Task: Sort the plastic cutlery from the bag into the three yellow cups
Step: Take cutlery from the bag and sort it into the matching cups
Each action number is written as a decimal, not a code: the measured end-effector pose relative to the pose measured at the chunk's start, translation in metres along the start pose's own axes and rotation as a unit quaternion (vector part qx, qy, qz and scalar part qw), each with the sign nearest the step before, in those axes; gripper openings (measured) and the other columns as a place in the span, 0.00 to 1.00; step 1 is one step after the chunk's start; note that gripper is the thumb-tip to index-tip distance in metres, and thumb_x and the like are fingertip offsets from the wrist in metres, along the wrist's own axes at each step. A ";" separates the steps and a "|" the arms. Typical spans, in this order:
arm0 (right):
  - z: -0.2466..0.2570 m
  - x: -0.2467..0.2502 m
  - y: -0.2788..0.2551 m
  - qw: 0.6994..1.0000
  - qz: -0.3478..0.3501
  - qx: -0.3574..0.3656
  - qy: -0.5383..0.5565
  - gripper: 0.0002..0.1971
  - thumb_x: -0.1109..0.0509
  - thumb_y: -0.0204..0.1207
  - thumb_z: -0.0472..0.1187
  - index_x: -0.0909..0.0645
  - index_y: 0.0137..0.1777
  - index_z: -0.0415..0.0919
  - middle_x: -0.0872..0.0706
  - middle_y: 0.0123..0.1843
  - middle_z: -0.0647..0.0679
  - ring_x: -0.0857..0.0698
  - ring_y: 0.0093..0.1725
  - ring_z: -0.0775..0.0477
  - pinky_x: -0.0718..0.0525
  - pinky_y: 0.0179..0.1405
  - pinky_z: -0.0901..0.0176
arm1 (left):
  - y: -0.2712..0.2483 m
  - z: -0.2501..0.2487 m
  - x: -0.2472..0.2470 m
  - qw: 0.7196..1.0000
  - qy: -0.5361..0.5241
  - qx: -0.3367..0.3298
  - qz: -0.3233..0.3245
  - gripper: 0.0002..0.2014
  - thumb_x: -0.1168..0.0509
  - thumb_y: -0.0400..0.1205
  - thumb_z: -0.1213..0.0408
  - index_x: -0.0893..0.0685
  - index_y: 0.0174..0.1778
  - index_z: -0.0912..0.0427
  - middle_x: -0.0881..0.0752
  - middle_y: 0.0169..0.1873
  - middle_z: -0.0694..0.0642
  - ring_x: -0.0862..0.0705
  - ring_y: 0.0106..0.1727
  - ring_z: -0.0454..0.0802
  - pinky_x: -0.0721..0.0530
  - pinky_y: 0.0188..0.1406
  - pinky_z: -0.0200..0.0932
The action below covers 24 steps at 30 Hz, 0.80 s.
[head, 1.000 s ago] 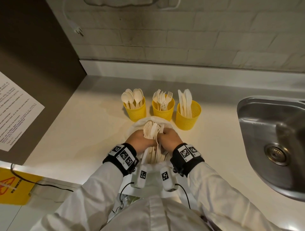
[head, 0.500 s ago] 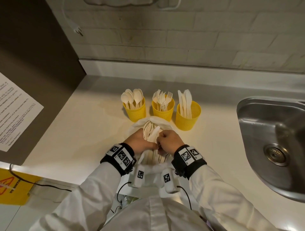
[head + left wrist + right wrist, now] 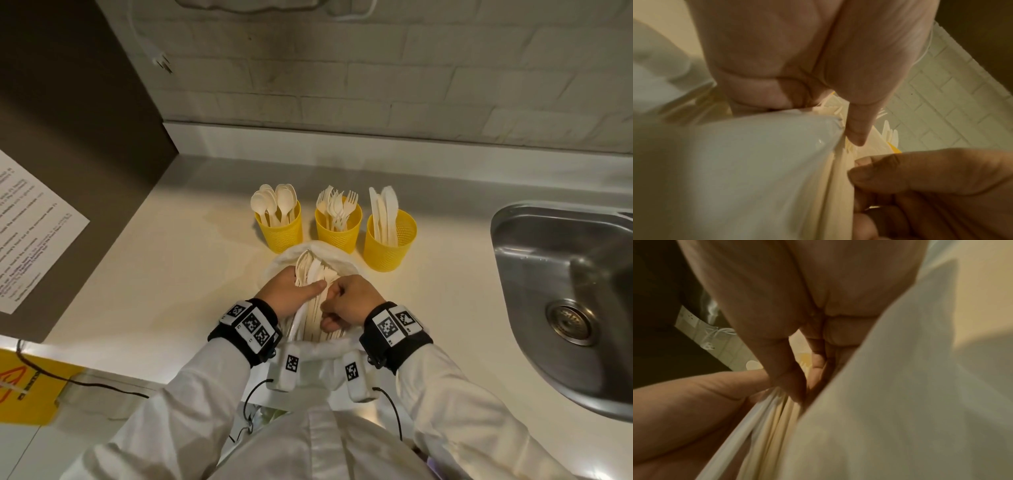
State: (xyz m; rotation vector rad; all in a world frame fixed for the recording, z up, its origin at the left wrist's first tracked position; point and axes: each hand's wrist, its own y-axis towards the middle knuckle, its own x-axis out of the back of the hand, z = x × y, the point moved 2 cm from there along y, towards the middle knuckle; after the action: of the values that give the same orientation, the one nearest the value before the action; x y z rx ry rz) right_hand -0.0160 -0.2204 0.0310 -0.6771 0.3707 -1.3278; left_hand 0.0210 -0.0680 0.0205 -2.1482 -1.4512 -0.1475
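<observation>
Three yellow cups stand in a row on the counter: the left cup holds spoons, the middle cup forks, the right cup knives. Just in front of them lies a white bag, its mouth open, with a bundle of pale cutlery sticking out. My left hand grips the bundle from the left, thumb laid across it. My right hand is curled beside it. In the right wrist view its thumb and finger pinch the cutlery handles. Which piece it holds is hidden.
A steel sink is sunk into the counter at the right. A dark panel with a printed sheet borders the left. A tiled wall with a hanging plug is behind the cups. A yellow sign sits below the counter edge.
Both hands stay at the bag. The left thumb has slid across the bundle, and the right hand has curled tighter and shifted slightly toward me along the handles.
</observation>
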 end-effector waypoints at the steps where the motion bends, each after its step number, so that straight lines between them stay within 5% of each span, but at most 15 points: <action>1: 0.001 0.000 -0.001 1.000 0.010 0.002 0.003 0.10 0.30 0.78 0.21 0.22 0.47 0.36 0.14 0.39 0.28 0.11 0.31 0.38 0.07 0.33 0.51 | 0.000 0.001 -0.002 1.000 -0.018 -0.003 0.015 0.12 0.26 0.84 0.58 0.14 0.63 0.49 0.09 0.53 0.44 0.11 0.56 0.42 0.18 0.53 0.35; 4: 0.001 0.002 -0.004 0.999 0.042 0.026 -0.011 0.10 0.30 0.79 0.21 0.24 0.48 0.36 0.15 0.41 0.31 0.12 0.23 0.48 0.13 0.24 0.61 | 0.000 0.004 -0.003 0.998 -0.048 -0.007 0.040 0.18 0.20 0.79 0.64 0.13 0.63 0.48 0.07 0.55 0.46 0.11 0.57 0.39 0.15 0.58 0.36; 9: -0.001 0.007 -0.001 0.995 0.076 0.037 -0.045 0.06 0.30 0.80 0.24 0.16 0.45 0.33 0.11 0.40 0.34 0.08 0.36 0.43 0.08 0.38 0.56 | 0.002 0.012 -0.002 0.998 -0.058 0.018 0.013 0.18 0.20 0.74 0.71 0.08 0.58 0.53 0.05 0.51 0.50 0.09 0.57 0.48 0.13 0.59 0.45; 11: 0.000 0.008 0.002 0.998 0.043 0.032 -0.032 0.09 0.36 0.82 0.25 0.13 0.47 0.30 0.09 0.40 0.33 0.08 0.41 0.36 0.06 0.48 0.46 | 0.001 0.012 -0.004 0.998 -0.055 0.029 0.015 0.19 0.19 0.71 0.71 0.07 0.57 0.52 0.05 0.50 0.49 0.08 0.56 0.49 0.13 0.59 0.46; 17: 0.013 0.016 0.002 0.989 -0.086 0.070 0.094 0.09 0.44 0.84 0.29 0.22 0.50 0.30 0.15 0.39 0.28 0.16 0.31 0.35 0.12 0.33 0.45 | -0.005 0.013 -0.005 0.998 -0.046 0.040 0.003 0.15 0.20 0.70 0.73 0.08 0.48 0.51 0.08 0.37 0.43 0.11 0.42 0.38 0.17 0.41 0.33; 22: 0.019 0.023 0.005 0.977 -0.129 0.088 0.145 0.04 0.41 0.82 0.35 0.25 0.49 0.35 0.18 0.38 0.32 0.15 0.31 0.34 0.09 0.45 0.24 | -0.008 0.015 -0.005 0.996 -0.069 0.056 0.022 0.10 0.21 0.70 0.72 0.07 0.44 0.55 0.06 0.38 0.47 0.10 0.42 0.42 0.16 0.45 0.38; 24: 0.017 0.024 0.006 0.976 -0.147 0.104 0.122 0.04 0.37 0.82 0.37 0.25 0.53 0.37 0.17 0.39 0.36 0.13 0.32 0.32 0.10 0.45 0.24 | -0.010 0.013 -0.007 0.995 -0.076 0.052 0.038 0.09 0.23 0.71 0.74 0.09 0.40 0.55 0.07 0.38 0.48 0.11 0.43 0.43 0.17 0.45 0.37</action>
State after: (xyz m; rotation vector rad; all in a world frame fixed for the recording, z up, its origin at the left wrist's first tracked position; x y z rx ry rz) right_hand 0.0040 -0.2392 0.0432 -0.4013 0.3300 -1.7145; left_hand 0.0064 -0.0645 0.0104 -2.1639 -1.4249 0.1194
